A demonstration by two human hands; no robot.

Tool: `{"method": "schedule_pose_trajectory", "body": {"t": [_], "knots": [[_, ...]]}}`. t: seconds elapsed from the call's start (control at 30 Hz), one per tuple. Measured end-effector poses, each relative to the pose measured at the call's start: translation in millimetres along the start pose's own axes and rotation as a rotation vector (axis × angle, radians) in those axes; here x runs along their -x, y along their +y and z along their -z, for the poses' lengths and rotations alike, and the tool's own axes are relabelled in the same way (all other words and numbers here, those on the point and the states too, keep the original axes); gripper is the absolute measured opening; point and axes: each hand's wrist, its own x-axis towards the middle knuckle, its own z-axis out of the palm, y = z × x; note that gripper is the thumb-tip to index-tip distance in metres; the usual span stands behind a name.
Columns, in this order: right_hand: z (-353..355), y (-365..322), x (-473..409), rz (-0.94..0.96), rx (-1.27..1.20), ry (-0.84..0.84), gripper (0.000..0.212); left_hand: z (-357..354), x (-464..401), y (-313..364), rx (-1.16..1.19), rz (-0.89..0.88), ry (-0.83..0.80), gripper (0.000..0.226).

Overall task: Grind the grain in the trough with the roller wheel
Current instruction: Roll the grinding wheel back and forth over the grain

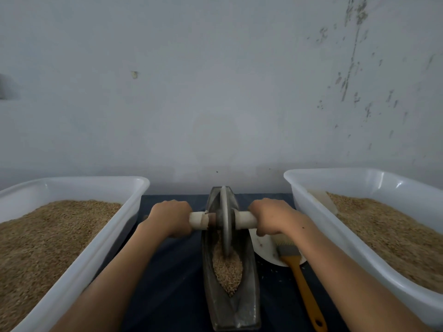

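Grain-processing workroom, grain-filled tubs (72,248), scuffed bare wall (215,92)

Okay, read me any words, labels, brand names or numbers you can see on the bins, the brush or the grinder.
None: no readable text anywhere in the head view.
Left bin, right bin: plain white walls.
Brush: plain orange handle.
Trough, roller wheel: bare metal, unmarked.

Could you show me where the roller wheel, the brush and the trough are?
roller wheel (225,220), head view, on the metal disc's rim.
brush (302,281), head view, on its orange handle.
trough (249,305), head view, on its near right wall.
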Motion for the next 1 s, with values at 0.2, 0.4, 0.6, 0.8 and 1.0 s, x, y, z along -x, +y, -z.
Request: {"method": "schedule_pose_trajectory", "body": {"t": [0.2,0.4,0.6,0.8,1.0], "knots": [[4.9,-3.6,-1.0,-0.074,-0.087,-0.316,0.045,0.6,8.2,-1.6,0.031,-0.010,-0.162,0.040],[0.8,-1.7,-3.9,-0.054,-0.030,-0.076,0.038,-3.4,5.9,-1.1,-0.001,-0.002,0.005,0.028],[-13.4,-2.9,-10.9,-0.055,0.037,0.287,0.017,-12.2,5.5,2.4,0.021,0.027,0.258,0.015],[-1.2,3.4,-4.8,0.004,0.010,-0.011,0.031,-2.3,5.8,2.2,-0.022,0.008,0.048,0.030],[1.6,3.0,-1.3,0.000,-0.085,-0.210,0.034,3.5,7.5,1.1,0.016,0.015,-0.157,0.046]]}}
